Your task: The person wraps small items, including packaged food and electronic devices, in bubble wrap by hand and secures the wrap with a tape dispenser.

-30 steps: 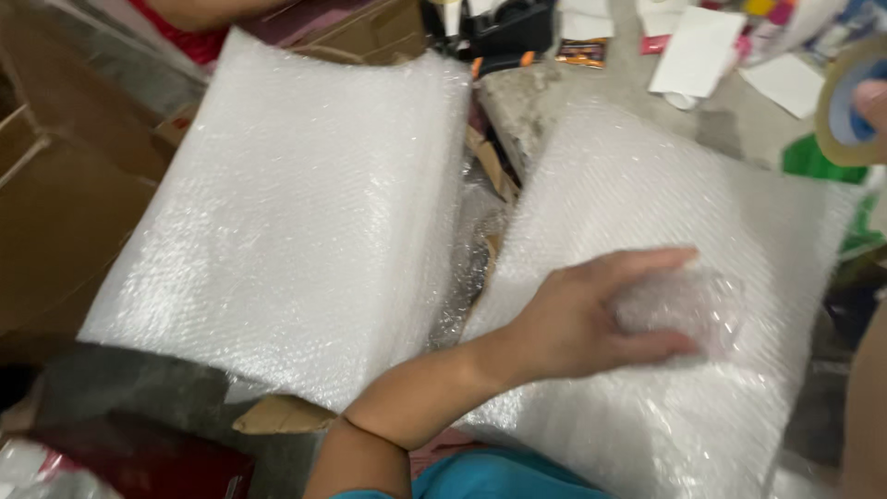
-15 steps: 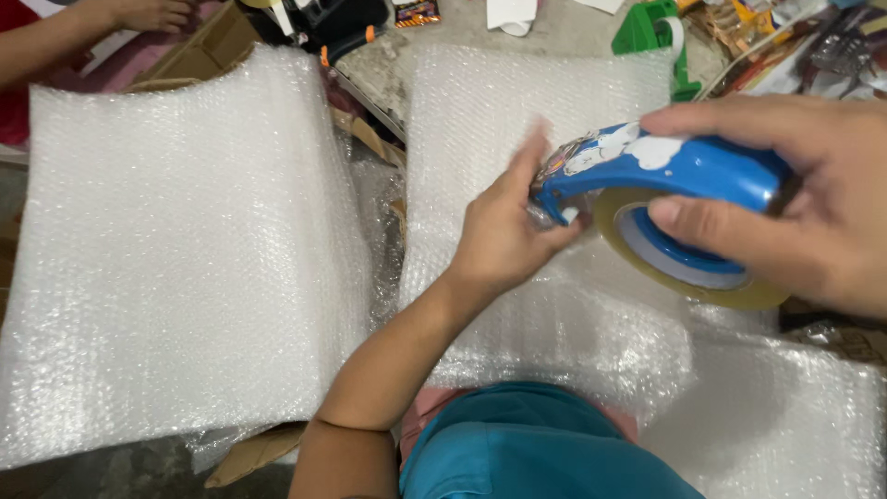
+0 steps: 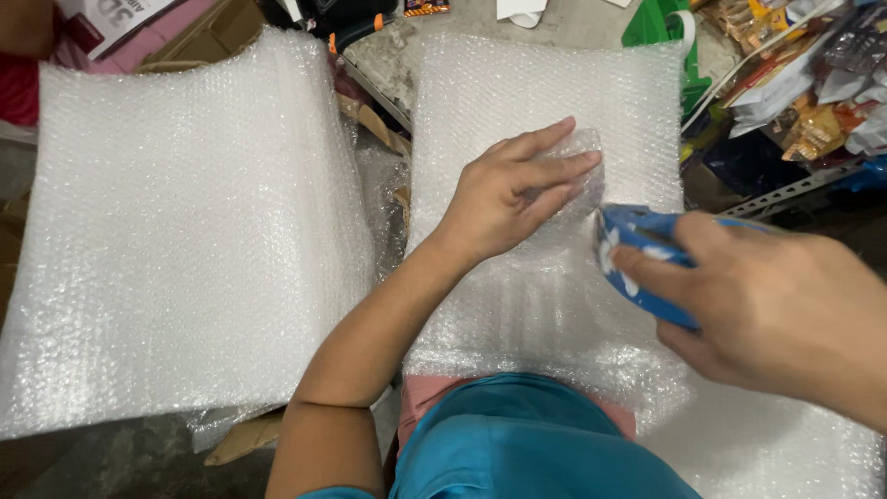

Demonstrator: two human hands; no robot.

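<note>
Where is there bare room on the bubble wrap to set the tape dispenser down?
The left bubble wrap stack is bare all over. On the right bubble wrap stack, the far strip beyond the left hand is free. Its middle is crowded: that hand presses a wrapped bundle, with the right hand and blue tape dispenser alongside.

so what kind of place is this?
Probably a small packing area in a shop or stockroom. Two stacks of bubble wrap lie spread out, the right hand holds a blue tape dispenser, and a metal rack of packaged goods stands at right.
</note>
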